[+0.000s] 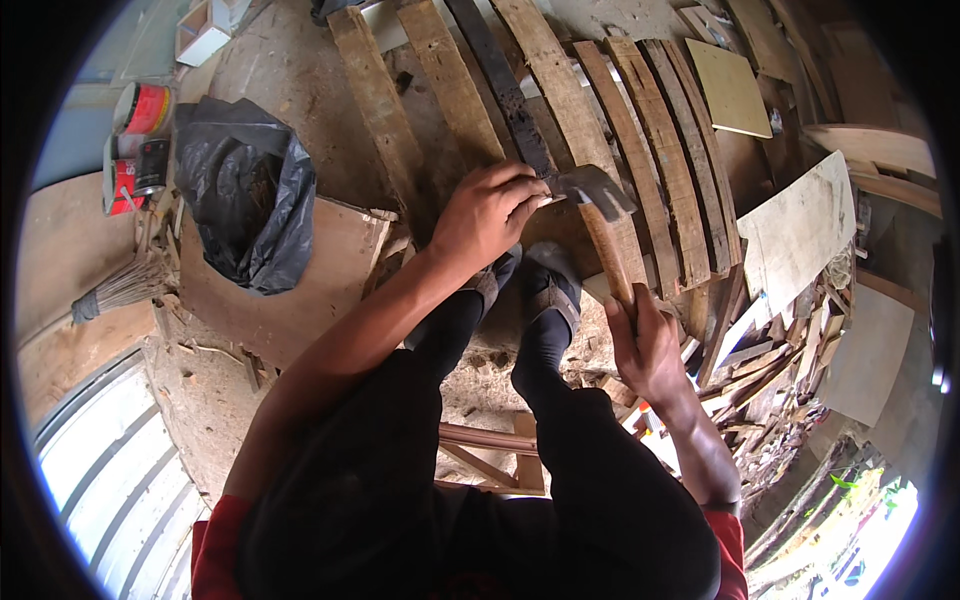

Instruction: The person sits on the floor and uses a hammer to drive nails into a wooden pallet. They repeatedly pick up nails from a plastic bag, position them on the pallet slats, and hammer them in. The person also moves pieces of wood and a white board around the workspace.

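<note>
My right hand (645, 345) is wrapped round the wooden handle of a claw hammer (606, 245), whose dark metal head is up and to the left of the hand. My left hand (485, 212) is closed in a pinch at the hammer head. A small pale tip shows between its fingertips, close against the head; what it belongs to is hidden. Beneath both hands lie several rough wooden planks, among them a wide brown plank (560, 80) and a darker, blackened plank (500, 85). My feet in dark socks and strapped sandals stand at the planks' near ends.
A black plastic bag (245, 190) stands at the left, by red and black cans (150, 165) and a bristle broom (118, 288). A pale board (795, 235) and a heap of wood scraps (780, 375) lie at the right. Below me is a wooden stool (485, 437).
</note>
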Demonstrator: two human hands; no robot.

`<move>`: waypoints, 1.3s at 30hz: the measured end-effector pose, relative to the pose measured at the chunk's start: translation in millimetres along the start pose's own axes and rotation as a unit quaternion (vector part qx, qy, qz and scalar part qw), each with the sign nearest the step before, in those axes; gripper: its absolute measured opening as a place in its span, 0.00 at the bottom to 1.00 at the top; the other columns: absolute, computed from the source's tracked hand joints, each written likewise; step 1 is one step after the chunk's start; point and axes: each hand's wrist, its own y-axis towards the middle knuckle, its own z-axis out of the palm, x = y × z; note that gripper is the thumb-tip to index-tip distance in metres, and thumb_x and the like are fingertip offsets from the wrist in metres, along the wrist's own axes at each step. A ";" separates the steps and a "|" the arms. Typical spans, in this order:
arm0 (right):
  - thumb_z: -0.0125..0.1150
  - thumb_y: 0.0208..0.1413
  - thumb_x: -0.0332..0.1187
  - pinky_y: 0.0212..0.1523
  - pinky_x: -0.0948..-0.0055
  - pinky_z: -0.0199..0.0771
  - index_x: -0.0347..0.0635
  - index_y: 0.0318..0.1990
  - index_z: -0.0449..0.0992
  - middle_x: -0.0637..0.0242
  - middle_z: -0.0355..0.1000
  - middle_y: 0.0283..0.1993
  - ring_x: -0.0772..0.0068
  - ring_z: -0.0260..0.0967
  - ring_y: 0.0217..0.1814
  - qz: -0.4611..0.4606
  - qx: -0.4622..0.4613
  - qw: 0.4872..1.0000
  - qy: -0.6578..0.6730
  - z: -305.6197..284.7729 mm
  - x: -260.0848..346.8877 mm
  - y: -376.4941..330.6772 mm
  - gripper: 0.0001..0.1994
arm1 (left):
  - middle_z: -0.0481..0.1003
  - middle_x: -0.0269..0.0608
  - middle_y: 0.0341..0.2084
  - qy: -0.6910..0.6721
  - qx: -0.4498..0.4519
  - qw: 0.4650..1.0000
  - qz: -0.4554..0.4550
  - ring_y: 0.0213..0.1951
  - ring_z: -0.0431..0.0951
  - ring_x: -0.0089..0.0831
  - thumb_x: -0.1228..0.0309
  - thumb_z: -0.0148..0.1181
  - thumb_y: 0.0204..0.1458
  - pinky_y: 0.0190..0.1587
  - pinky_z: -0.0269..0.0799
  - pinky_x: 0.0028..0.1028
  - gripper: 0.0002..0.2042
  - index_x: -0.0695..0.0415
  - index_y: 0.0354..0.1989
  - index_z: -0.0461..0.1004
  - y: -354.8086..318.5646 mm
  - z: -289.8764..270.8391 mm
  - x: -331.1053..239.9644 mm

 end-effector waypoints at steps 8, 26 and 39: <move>0.56 0.65 0.29 0.20 0.58 0.65 0.31 0.42 0.64 0.47 0.68 0.18 0.41 0.74 0.23 0.024 -0.001 1.000 0.005 6.1 6.3 1.5 0.09 | 0.77 0.42 0.35 0.003 0.002 1.000 0.004 0.38 0.80 0.42 0.76 0.64 0.52 0.41 0.76 0.36 0.04 0.60 0.36 0.79 1.1 -1.6 0.2; 0.54 0.66 0.30 0.19 0.59 0.64 0.33 0.41 0.64 0.46 0.67 0.18 0.38 0.73 0.23 0.025 -0.049 0.998 0.031 11.4 10.2 -9.1 0.08 | 0.77 0.40 0.35 -0.008 -0.014 1.000 0.014 0.36 0.79 0.41 0.75 0.65 0.51 0.41 0.76 0.37 0.04 0.59 0.34 0.78 1.9 1.1 0.9; 0.55 0.66 0.33 0.21 0.52 0.67 0.33 0.45 0.64 0.45 0.69 0.18 0.37 0.75 0.25 0.040 -0.007 0.999 0.009 18.6 -6.6 -6.3 0.11 | 0.77 0.43 0.37 -0.005 0.003 1.000 0.001 0.39 0.80 0.44 0.77 0.63 0.52 0.42 0.75 0.37 0.05 0.61 0.36 0.77 1.9 -2.8 -1.9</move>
